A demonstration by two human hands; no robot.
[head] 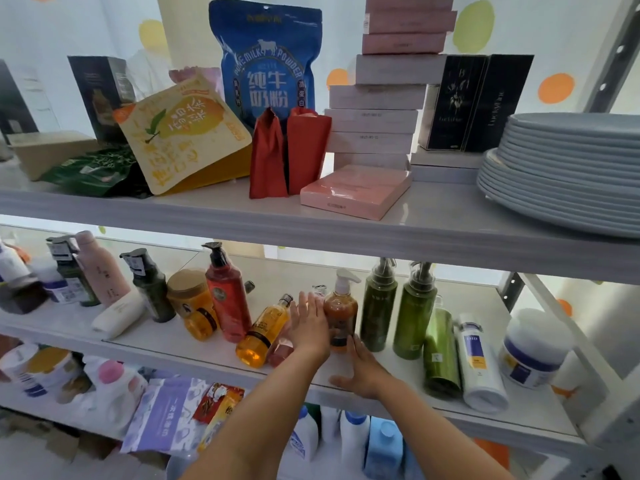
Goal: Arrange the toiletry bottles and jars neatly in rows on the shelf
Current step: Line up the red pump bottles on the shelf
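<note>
Left hand [309,323] unclenched, straight fingers flat against the left side of the amber pump bottle [341,315] | right hand [360,370] unclenched, palm down on the middle shelf [162,341] by the bottle's base | bottle upright, just left of two green pump bottles [379,306] | orange bottle [263,332] lies tilted beside the left hand

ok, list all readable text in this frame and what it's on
"PURE MILK POWDER": blue pouch, arched near the top.
"纯牛奶粉": same pouch, large white characters.
"Luckyfine": black box, vertical; soft, likely reading.
Too blurred or small to read: print on the yellow pouch, pink box edge label, labels on the bottles.
</note>
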